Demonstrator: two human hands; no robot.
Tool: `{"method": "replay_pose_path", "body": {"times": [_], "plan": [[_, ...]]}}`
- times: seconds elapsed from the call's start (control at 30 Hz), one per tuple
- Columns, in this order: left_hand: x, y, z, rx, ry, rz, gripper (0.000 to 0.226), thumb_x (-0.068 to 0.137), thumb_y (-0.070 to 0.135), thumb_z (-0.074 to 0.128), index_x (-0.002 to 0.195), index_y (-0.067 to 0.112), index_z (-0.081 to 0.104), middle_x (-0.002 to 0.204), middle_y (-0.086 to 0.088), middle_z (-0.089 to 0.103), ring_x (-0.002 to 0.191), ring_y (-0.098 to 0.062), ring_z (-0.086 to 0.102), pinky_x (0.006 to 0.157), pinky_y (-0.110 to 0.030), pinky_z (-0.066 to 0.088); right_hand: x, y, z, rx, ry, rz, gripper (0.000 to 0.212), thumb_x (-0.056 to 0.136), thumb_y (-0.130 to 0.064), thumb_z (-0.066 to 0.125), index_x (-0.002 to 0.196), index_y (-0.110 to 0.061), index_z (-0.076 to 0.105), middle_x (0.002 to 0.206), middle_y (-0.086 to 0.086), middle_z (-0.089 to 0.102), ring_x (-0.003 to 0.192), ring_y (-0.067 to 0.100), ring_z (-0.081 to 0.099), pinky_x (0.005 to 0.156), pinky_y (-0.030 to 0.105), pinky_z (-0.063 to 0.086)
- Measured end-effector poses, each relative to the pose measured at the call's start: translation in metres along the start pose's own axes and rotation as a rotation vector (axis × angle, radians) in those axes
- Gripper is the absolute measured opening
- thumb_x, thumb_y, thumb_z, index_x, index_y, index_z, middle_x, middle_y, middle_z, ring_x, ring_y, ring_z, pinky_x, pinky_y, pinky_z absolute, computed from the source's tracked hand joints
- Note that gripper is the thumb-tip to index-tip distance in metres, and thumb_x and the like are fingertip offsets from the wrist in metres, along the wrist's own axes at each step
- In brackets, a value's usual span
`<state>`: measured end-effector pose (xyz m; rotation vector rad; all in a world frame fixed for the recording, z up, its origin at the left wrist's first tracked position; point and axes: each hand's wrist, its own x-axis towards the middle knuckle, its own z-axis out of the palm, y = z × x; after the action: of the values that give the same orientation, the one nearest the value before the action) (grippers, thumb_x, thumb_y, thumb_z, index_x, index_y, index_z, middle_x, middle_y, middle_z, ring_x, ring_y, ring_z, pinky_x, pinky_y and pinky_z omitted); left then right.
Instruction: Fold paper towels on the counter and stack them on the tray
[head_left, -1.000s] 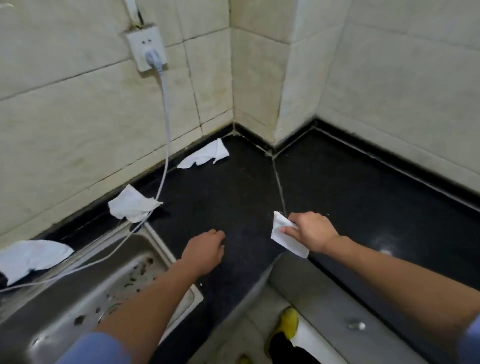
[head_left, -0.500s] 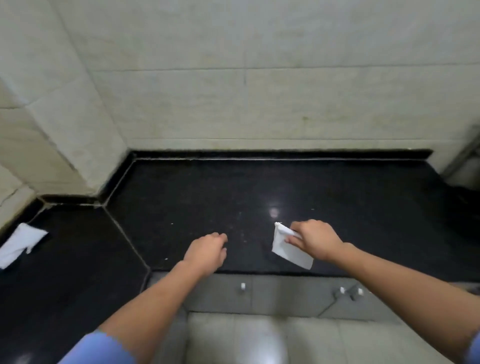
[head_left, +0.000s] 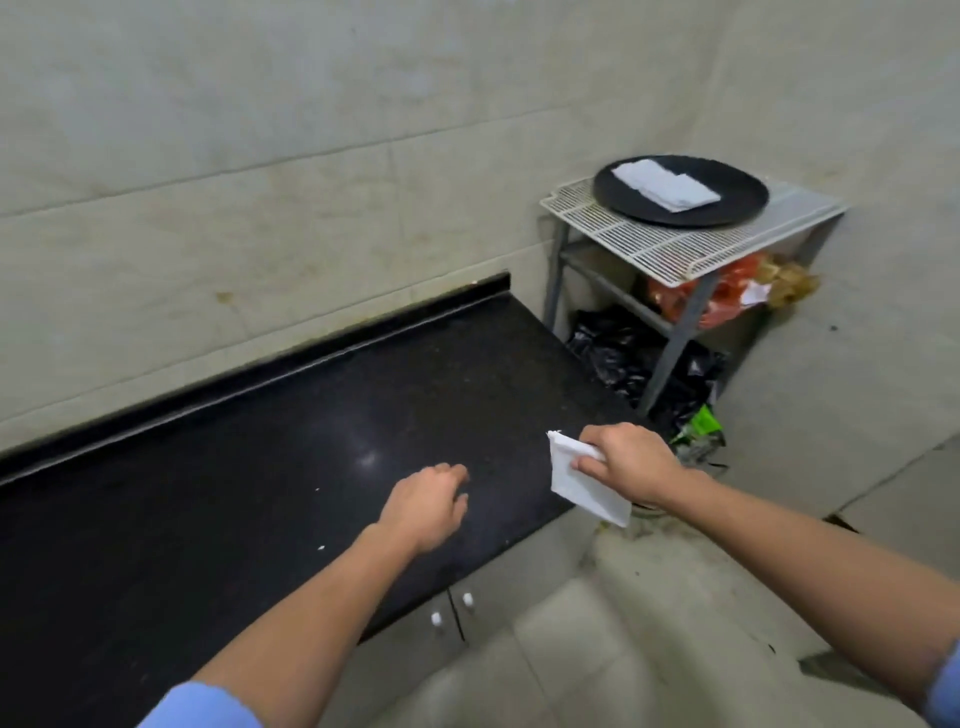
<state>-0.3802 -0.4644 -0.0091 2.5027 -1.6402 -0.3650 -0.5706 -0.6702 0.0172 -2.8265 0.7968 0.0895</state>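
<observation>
A folded paper towel (head_left: 582, 480) is pinched in the right hand (head_left: 631, 462), fingers closed over its upper right edge, so that the white sheet hangs down and to the left of the grip, just past the right end of the black counter (head_left: 291, 431). It is held clear of the counter surface, over the floor. The left hand (head_left: 426, 506) is carried empty above the near part of the counter, fingers loosely curled and apart, clamped on nothing.

The round black tray (head_left: 727, 208) is seen far and to the right, on a white wire rack (head_left: 670, 244) that stands beyond the counter's end. A stack of folded towels (head_left: 665, 189) already lies on it, its long axis running from far left to near right across the tray.

The coming move is judged to turn on this one line: the tray lies up and to the right of the held towel, well apart from it, and the right hand is plainly the nearer of the two. A forward reach is called for. The held towel's long edge would probably need to be turned to match the stack, or an untidy pile may result.
</observation>
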Motion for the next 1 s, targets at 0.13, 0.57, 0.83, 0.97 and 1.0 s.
{"method": "replay_pose_path", "body": {"times": [0.13, 0.57, 0.83, 0.97, 1.0], "plan": [[0.072, 0.029, 0.000, 0.024, -0.053, 0.099, 0.031, 0.093, 0.032, 0.045, 0.120, 0.020, 0.054, 0.118, -0.003, 0.060, 0.104, -0.026, 0.059, 0.085, -0.040, 0.050, 0.005, 0.064, -0.009, 0.092, 0.026, 0.115, 0.025, 0.088, -0.051, 0.053, 0.097, -0.028, 0.057, 0.093, -0.003, 0.065, 0.087, 0.021, 0.060, 0.066, 0.036, 0.047], [0.329, 0.117, -0.081, -0.040, 0.081, 0.361, 0.020, 0.094, 0.029, 0.046, 0.109, 0.019, 0.055, 0.106, -0.003, 0.060, 0.097, -0.026, 0.058, 0.072, -0.036, 0.046, 0.120, 0.223, -0.173, 0.103, 0.335, 0.274, 0.016, 0.088, -0.036, 0.061, 0.081, -0.023, 0.055, 0.080, -0.002, 0.059, 0.074, 0.022, 0.055, 0.063, 0.041, 0.047], [0.413, 0.142, -0.110, -0.112, 0.126, 0.370, 0.021, 0.093, 0.027, 0.047, 0.108, 0.017, 0.056, 0.102, -0.003, 0.059, 0.093, -0.025, 0.057, 0.076, -0.040, 0.049, 0.214, 0.290, -0.253, 0.108, 0.451, 0.292, 0.014, 0.088, -0.024, 0.060, 0.101, -0.021, 0.065, 0.100, 0.005, 0.067, 0.089, 0.027, 0.058, 0.072, 0.039, 0.048], [0.452, 0.151, -0.112, -0.107, 0.196, 0.320, 0.019, 0.092, 0.024, 0.047, 0.104, 0.014, 0.058, 0.100, -0.004, 0.060, 0.092, -0.025, 0.057, 0.073, -0.037, 0.048, 0.274, 0.328, -0.276, 0.066, 0.476, 0.268, 0.021, 0.091, -0.023, 0.056, 0.109, -0.021, 0.064, 0.109, 0.008, 0.065, 0.098, 0.030, 0.057, 0.069, 0.033, 0.039], [0.463, 0.154, -0.113, -0.102, 0.218, 0.301, 0.019, 0.091, 0.024, 0.048, 0.103, 0.014, 0.058, 0.100, -0.004, 0.060, 0.092, -0.024, 0.057, 0.072, -0.036, 0.047, 0.291, 0.339, -0.280, 0.060, 0.479, 0.252, 0.021, 0.091, -0.023, 0.055, 0.110, -0.022, 0.064, 0.110, 0.008, 0.065, 0.099, 0.030, 0.057, 0.070, 0.033, 0.039]]}}
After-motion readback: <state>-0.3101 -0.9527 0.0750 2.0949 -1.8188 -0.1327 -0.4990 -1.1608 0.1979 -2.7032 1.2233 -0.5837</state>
